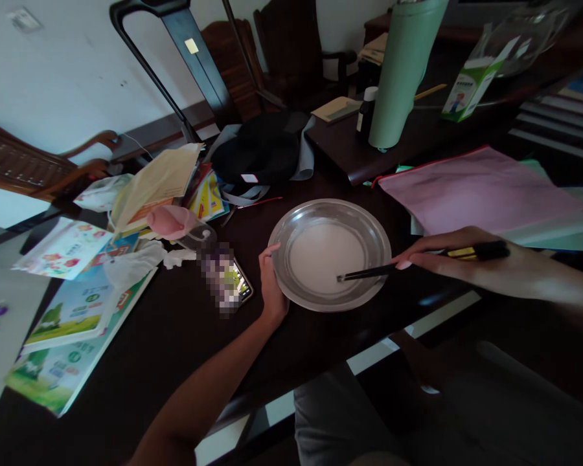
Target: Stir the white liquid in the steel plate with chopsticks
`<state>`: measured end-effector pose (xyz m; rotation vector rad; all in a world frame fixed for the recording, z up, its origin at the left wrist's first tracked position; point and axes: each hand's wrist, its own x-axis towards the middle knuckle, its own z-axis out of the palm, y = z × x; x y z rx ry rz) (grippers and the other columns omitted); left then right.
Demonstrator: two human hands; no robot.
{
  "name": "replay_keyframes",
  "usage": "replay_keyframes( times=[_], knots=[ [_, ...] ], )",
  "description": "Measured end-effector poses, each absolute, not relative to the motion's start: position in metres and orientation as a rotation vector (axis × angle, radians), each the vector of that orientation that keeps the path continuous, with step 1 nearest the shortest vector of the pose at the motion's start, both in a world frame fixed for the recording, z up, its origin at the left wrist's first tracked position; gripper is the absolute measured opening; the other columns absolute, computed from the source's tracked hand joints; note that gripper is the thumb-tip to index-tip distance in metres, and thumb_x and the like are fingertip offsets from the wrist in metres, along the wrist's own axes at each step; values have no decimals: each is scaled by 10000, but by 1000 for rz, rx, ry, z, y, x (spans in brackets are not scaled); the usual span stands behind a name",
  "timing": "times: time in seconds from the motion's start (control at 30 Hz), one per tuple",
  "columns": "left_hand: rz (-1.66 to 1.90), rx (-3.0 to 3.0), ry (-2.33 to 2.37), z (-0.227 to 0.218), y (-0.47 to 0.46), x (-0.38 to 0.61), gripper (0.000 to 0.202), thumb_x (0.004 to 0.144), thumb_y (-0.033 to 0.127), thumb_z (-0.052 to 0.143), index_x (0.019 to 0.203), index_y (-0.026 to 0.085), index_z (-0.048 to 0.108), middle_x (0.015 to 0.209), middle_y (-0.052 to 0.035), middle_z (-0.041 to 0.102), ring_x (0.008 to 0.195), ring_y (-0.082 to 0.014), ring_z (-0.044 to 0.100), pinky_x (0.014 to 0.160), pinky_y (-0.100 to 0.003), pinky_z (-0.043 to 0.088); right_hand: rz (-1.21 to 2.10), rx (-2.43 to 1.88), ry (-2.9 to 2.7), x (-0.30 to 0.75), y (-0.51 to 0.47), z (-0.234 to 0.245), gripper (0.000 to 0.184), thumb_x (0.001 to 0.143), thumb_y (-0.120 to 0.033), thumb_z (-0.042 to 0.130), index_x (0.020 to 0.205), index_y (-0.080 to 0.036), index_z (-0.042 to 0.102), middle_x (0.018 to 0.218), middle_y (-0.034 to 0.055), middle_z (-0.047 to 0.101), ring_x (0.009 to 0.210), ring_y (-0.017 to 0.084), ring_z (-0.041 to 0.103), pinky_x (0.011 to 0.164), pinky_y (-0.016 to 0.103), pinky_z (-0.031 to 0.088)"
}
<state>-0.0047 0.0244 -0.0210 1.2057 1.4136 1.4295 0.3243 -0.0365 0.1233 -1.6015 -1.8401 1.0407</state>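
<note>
A round metal bowl (376, 249) stands on the dark table, with a pale, whitish content across its bottom. My left hand (273, 288) is wrapped against the bowl's left side, fingers at the rim and partly hidden beneath it. In my right hand (459, 259) is a pair of dark chopsticks (369, 273), gripped between thumb and fingers. Their tips are close together and reach over the right rim into the pale content. Left of the bowl lies a lit phone (240, 285), its screen partly blurred out.
A pink zip pouch (480, 191) lies on papers at the right. Behind stand a green tumbler (403, 77), a small dark bottle (366, 113) and a green-white carton (473, 90). A black bag (260, 149) sits beyond the bowl. Booklets (72, 310) and a pink-capped clear container (175, 223) are leftward.
</note>
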Motion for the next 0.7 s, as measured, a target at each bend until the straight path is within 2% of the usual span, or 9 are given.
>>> replay_keyframes(
  times=[0.13,0.3,0.43,0.6,0.7],
  knots=[
    [1414,1236,1406,-22,25,-7,525,1030,745,488,1185,299,718,1297,-62,681,1273,-266,631,1177,-419,470,1131,-1427,-1844,301,-28,107,374,971,-605,678,1040,-309,896,1098,43,889,1037,274,838,977,397,654],
    [1436,1290,1358,-23,24,-9,555,1025,766,484,1190,291,719,1296,-59,681,1283,-263,626,1179,-404,462,1028,-1316,-1866,287,-8,81,280,1003,-499,659,1071,-335,876,1120,7,886,1074,260,838,945,356,668],
    [1437,1248,1362,-22,24,-7,565,1026,774,472,1198,293,713,1263,-57,689,1227,-260,643,1134,-406,493,908,-1328,-1830,292,0,78,307,1008,-521,646,1069,-318,868,1130,26,880,1115,268,821,994,381,647],
    [1418,1216,1396,-21,24,-6,530,1040,739,474,1191,294,718,1284,-56,689,1261,-265,636,1143,-417,490,842,-1511,-1798,312,-13,99,387,1014,-553,631,1086,-249,859,1036,72,867,928,234,805,815,350,629],
    [1411,1186,1399,-21,25,-6,516,1048,719,469,1191,291,719,1284,-56,690,1263,-265,634,1155,-420,484,801,-1596,-1795,328,-24,109,408,979,-597,645,1060,-269,874,990,68,860,854,243,781,716,359,615]
  ],
)
